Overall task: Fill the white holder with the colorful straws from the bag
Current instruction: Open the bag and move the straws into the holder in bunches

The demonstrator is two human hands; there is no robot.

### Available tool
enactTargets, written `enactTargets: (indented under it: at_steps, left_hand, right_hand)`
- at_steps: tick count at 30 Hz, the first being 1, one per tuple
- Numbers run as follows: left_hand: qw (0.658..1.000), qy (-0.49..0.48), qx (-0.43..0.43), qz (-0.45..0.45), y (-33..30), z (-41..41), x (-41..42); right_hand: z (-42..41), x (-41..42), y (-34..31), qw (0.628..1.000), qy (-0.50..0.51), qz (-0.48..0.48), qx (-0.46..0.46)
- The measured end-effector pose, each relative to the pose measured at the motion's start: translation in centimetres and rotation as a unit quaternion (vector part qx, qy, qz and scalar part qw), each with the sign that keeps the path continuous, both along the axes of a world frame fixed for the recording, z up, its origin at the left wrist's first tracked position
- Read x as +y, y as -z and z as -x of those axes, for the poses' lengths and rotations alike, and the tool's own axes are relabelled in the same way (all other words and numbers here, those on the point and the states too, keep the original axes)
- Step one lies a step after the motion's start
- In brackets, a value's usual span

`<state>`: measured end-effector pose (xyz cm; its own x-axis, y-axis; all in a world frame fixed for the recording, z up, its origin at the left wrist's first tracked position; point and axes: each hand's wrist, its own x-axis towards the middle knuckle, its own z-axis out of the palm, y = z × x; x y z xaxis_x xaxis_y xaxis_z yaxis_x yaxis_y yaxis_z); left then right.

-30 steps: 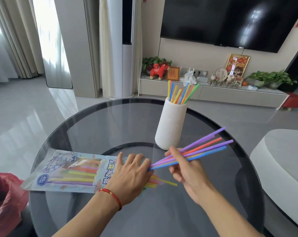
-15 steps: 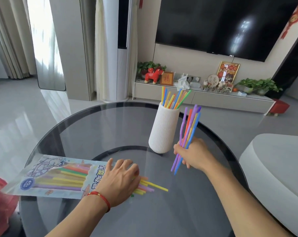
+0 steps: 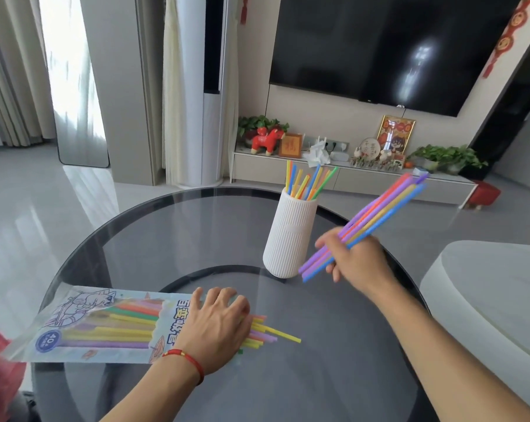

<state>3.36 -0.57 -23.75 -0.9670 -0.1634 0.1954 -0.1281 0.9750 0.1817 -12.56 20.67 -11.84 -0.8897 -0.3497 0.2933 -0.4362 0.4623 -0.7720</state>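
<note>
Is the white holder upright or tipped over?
Upright. The white holder stands on its base on the glass table, with straws sticking up from its open top.

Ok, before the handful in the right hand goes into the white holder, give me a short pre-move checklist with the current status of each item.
1. Right hand grips the bundle of straws: ok.
2. Bundle ends lined up over the white holder mouth: not ok; it is tilted and off to the holder's right.
3. Holder upright on the glass table: ok.
4. Room left in the holder beside the straws in the holder: cannot tell.
5. Left hand presses the bag flat: ok.
6. Loose straws at the bag mouth on the table, none at the edge: ok.
</note>
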Motion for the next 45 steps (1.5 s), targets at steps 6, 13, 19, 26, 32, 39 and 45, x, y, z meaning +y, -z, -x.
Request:
enactTargets:
  at_steps: [6,13,19,26,32,39,45]
  left_hand:
    - [1.0,-0.001,0.009,-0.001,0.6,0.0,0.0]
    - [1.0,-0.002,0.003,-0.006,0.7,0.2,0.0]
    - [1.0,-0.005,0.018,-0.011,0.8,0.2,-0.1]
    - [0.999,-0.003,0.049,-0.01,0.7,0.2,0.0]
    - [1.0,0.002,0.011,-0.02,-0.5,-0.3,0.1]
    - [0.994,0.029,-0.104,0.008,-3.6,-1.9,-2.6]
    - [0.985,0.065,-0.162,0.0,-3.2,-2.5,-3.5]
  right_hand:
    - [2.9,-2.2,-8.2,0.971,0.057,0.231,0.033]
    - [6.1,-5.8,-10.8,0.993,0.067,0.083,0.049]
    - [6.7,-7.6,-11.9,0.996,0.083,-0.017,0.02]
    - [6.3,-7.6,-12.5,0.993,0.089,-0.045,0.065]
    - [5.1,-6.9,-11.4,0.973,0.032,-0.095,0.207]
    - [0.0,-2.8,-7.8,0.94,-0.002,0.087,0.331]
    - [-5.2,-0.6,4.2,0.929,-0.212,-0.293,0.076]
